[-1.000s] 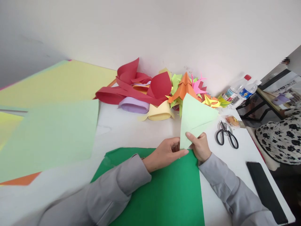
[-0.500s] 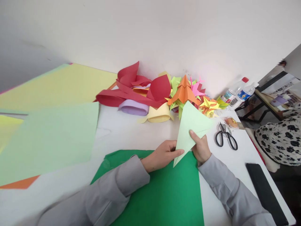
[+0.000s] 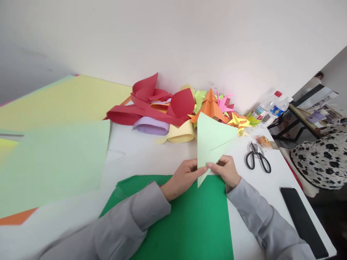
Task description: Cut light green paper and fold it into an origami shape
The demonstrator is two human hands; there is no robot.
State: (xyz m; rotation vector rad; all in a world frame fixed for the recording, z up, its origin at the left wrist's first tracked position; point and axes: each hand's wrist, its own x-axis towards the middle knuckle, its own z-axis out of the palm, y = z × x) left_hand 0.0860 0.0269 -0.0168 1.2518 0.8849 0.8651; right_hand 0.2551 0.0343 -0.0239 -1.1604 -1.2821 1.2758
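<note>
A pale green folded paper [image 3: 210, 142], kite-shaped with a point at the bottom, stands upright above a dark green sheet [image 3: 189, 220] on the white table. My left hand [image 3: 184, 177] pinches its lower left edge. My right hand [image 3: 226, 169] pinches its lower right edge, thumb on the front face. Both hands meet near the paper's lower tip. Grey sleeves cover both forearms.
A heap of curled red, purple and cream paper strips [image 3: 157, 108] and folded origami figures [image 3: 214, 106] lies against the wall. Black scissors [image 3: 256, 160], a black phone [image 3: 302, 220] and two bottles [image 3: 269, 108] are at right. Large pale green [image 3: 54, 162] and yellow sheets [image 3: 67, 101] lie left. A person in a floral garment [image 3: 320, 159] sits at right.
The folded paper has turned and shifted slightly left, its lower tip now pointing down between my hands. My right hand's fingers moved from its face to its lower edge.
</note>
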